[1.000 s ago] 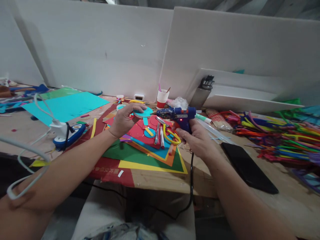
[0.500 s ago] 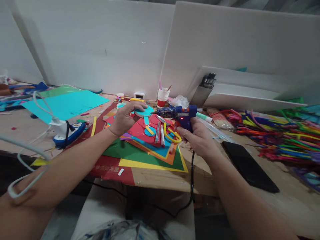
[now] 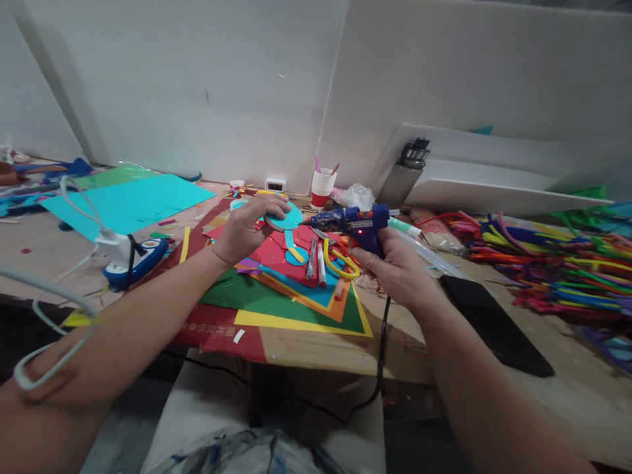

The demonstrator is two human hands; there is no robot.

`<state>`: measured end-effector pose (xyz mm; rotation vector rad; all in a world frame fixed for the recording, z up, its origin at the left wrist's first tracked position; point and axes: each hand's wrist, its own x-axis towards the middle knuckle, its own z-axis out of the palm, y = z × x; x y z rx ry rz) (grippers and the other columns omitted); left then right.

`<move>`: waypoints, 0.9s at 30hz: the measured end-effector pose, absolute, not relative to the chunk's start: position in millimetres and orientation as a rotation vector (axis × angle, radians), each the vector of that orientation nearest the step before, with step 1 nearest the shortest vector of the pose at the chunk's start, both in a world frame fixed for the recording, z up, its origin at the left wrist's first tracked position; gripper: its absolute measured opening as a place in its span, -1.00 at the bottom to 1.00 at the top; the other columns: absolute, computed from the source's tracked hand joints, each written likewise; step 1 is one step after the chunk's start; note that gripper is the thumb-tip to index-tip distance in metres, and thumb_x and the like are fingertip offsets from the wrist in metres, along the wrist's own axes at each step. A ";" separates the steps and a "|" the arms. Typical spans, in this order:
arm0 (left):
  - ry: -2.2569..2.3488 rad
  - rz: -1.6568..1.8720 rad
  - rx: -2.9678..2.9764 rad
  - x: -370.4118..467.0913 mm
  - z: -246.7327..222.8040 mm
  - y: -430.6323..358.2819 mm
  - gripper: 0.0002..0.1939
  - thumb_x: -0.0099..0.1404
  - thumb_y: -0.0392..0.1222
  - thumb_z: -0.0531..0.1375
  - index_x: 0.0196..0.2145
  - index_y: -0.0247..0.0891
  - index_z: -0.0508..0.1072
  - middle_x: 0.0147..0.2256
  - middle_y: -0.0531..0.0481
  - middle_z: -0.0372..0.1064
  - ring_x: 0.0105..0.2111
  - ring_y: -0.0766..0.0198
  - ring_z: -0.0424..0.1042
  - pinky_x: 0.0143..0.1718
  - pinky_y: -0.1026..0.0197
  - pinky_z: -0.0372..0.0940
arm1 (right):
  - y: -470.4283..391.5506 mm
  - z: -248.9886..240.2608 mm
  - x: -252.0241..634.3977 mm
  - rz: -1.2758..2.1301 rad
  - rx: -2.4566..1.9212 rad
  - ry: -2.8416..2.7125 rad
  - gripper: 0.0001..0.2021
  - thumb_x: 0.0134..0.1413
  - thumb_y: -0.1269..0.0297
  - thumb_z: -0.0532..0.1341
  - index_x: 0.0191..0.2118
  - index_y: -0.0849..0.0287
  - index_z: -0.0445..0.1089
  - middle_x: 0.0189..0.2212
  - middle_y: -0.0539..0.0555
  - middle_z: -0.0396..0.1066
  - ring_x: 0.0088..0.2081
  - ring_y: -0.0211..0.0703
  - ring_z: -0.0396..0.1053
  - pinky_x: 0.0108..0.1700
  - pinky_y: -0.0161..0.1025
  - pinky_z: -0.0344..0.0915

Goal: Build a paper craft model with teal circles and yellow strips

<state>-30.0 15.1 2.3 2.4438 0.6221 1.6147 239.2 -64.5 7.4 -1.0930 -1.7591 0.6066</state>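
Note:
My left hand [image 3: 249, 227] is closed on a light-blue disc [image 3: 290, 216], its thumb and fingers gripping the left side. In my right hand [image 3: 395, 263] is a blue hot glue gun [image 3: 363, 220], with a small red light lit on its body. The gun's nozzle points left and meets or nearly meets the disc's right edge; I cannot tell if they touch. Below the disc lie a blue paper strip [image 3: 289, 237] and a blue paper circle [image 3: 297, 256] with a yellow piece. Beneath them are red paper [image 3: 269, 253] and a green sheet [image 3: 227, 293].
Pens [image 3: 321, 263] and a bent yellow pipe cleaner [image 3: 340, 270] lie on the papers. A paper cup [image 3: 323, 187] stands behind. To the right are a black phone [image 3: 494, 322] and many coloured pipe cleaners [image 3: 582, 270]. A power strip [image 3: 135, 263] sits at left; the gun's black cord [image 3: 382, 349] hangs over the edge.
The disc has tilted, so more of its flat blue face shows. The glue gun stays at its edge, almost unmoved. The view has shifted slightly.

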 end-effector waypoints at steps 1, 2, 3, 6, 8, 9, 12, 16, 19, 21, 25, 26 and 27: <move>0.634 1.603 2.450 -30.2 2.4 15.0 -0.87 0.20 -0.09 0.29 -0.35 -0.16 0.46 -0.18 -0.09 0.53 -0.04 0.13 0.45 0.08 -0.05 0.31 | -64.0 6.8 240.0 0.612 -1.096 -1.759 -0.60 0.02 0.20 0.28 0.02 0.08 0.36 -0.16 0.06 0.48 -0.14 -0.02 0.41 -0.08 -0.08 0.35; 0.639 1.591 2.463 -30.5 2.6 14.9 -0.88 0.21 -0.09 0.28 -0.35 -0.16 0.46 -0.18 -0.08 0.53 -0.03 0.13 0.45 0.08 -0.05 0.31 | -63.6 6.3 240.9 0.612 -1.104 -1.763 -0.60 0.02 0.19 0.28 0.03 0.07 0.37 -0.17 0.06 0.49 -0.15 -0.02 0.42 -0.09 -0.08 0.35; 0.638 1.582 2.482 -30.8 2.7 14.7 -0.90 0.21 -0.11 0.27 -0.35 -0.16 0.46 -0.18 -0.08 0.53 -0.02 0.13 0.45 0.08 -0.05 0.31 | -63.3 5.8 241.9 0.602 -1.113 -1.773 -0.60 0.03 0.19 0.28 0.03 0.06 0.37 -0.18 0.05 0.49 -0.16 -0.02 0.42 -0.09 -0.07 0.36; 0.604 1.560 2.556 -32.3 3.3 14.5 -0.95 0.24 -0.17 0.24 -0.34 -0.16 0.47 -0.18 -0.08 0.53 -0.01 0.14 0.44 0.08 -0.05 0.31 | -63.7 5.6 244.5 0.511 -1.143 -1.847 -0.60 0.06 0.20 0.25 0.05 0.06 0.37 -0.13 0.07 0.48 -0.14 0.01 0.41 -0.05 -0.02 0.34; 0.572 1.516 2.597 -33.6 3.5 14.8 -0.96 0.26 -0.20 0.21 -0.34 -0.16 0.47 -0.18 -0.07 0.53 0.00 0.14 0.44 0.09 -0.05 0.31 | -65.3 7.0 245.3 0.416 -1.166 -1.905 -0.60 0.05 0.23 0.25 0.05 0.06 0.37 -0.12 0.09 0.47 -0.12 0.04 0.40 -0.02 0.02 0.31; 0.556 1.479 2.614 -34.0 3.5 14.9 -0.96 0.26 -0.21 0.21 -0.34 -0.16 0.47 -0.17 -0.07 0.53 0.01 0.14 0.44 0.10 -0.05 0.30 | -66.4 8.2 245.5 0.376 -1.180 -1.930 -0.61 0.04 0.24 0.25 0.04 0.06 0.39 -0.13 0.10 0.47 -0.11 0.07 0.40 -0.01 0.04 0.30; 0.516 1.382 2.639 -32.8 2.5 14.7 -0.96 0.26 -0.22 0.21 -0.36 -0.17 0.47 -0.18 -0.07 0.53 0.00 0.13 0.44 0.10 -0.06 0.29 | -70.0 12.4 246.4 0.324 -1.186 -1.978 -0.65 0.00 0.25 0.27 -0.03 0.08 0.43 -0.18 0.12 0.47 -0.09 0.11 0.38 0.01 0.06 0.28; 0.616 1.577 2.415 -25.6 0.7 13.4 -0.91 0.21 -0.15 0.28 -0.35 -0.18 0.46 -0.21 -0.07 0.52 -0.04 0.14 0.46 0.08 -0.03 0.32 | -71.4 15.5 250.0 0.428 -1.132 -1.946 -0.67 -0.03 0.25 0.29 -0.08 0.10 0.44 -0.22 0.08 0.47 -0.15 0.06 0.39 -0.05 -0.01 0.32; 0.684 1.740 2.112 -22.0 -0.2 15.9 -0.79 0.14 -0.11 0.35 -0.31 -0.20 0.45 -0.19 -0.07 0.51 -0.09 0.15 0.48 0.02 0.00 0.37 | -66.3 13.8 253.4 0.529 -1.137 -1.782 -0.67 -0.06 0.23 0.30 -0.10 0.10 0.40 -0.28 0.04 0.46 -0.25 -0.04 0.39 -0.19 -0.09 0.37; 0.703 1.764 1.977 -22.4 -0.7 20.0 -0.75 0.10 -0.11 0.37 -0.30 -0.20 0.44 -0.20 -0.06 0.51 -0.12 0.15 0.49 -0.05 0.02 0.42 | -58.1 10.4 258.2 0.575 -1.151 -1.604 -0.66 -0.05 0.21 0.26 -0.09 0.08 0.34 -0.31 0.02 0.46 -0.37 -0.14 0.36 -0.32 -0.16 0.37; 0.769 1.757 1.857 -25.9 -2.6 27.8 -0.70 0.05 -0.10 0.40 -0.30 -0.19 0.42 -0.24 -0.03 0.51 -0.19 0.18 0.50 -0.19 0.09 0.46 | -29.3 -4.4 288.5 0.546 -1.308 -1.262 -0.78 -0.01 0.20 0.14 -0.20 0.11 0.28 -0.39 0.05 0.44 -0.56 -0.24 0.26 -0.49 -0.20 0.31; 0.773 1.747 1.843 -26.4 -3.1 28.6 -0.69 0.04 -0.10 0.41 -0.30 -0.19 0.42 -0.25 -0.02 0.50 -0.21 0.19 0.50 -0.22 0.11 0.46 | -20.7 -10.0 300.5 0.485 -1.416 -1.201 -0.82 -0.03 0.21 0.12 -0.27 0.13 0.29 -0.43 0.07 0.42 -0.56 -0.21 0.27 -0.48 -0.18 0.31; 0.773 1.733 1.831 -26.6 -3.4 28.9 -0.68 0.03 -0.11 0.42 -0.29 -0.20 0.42 -0.26 -0.02 0.50 -0.23 0.20 0.51 -0.24 0.13 0.46 | -12.3 -16.0 313.1 0.385 -1.539 -1.182 -0.86 -0.05 0.21 0.12 -0.35 0.14 0.29 -0.50 0.08 0.39 -0.56 -0.17 0.28 -0.47 -0.15 0.29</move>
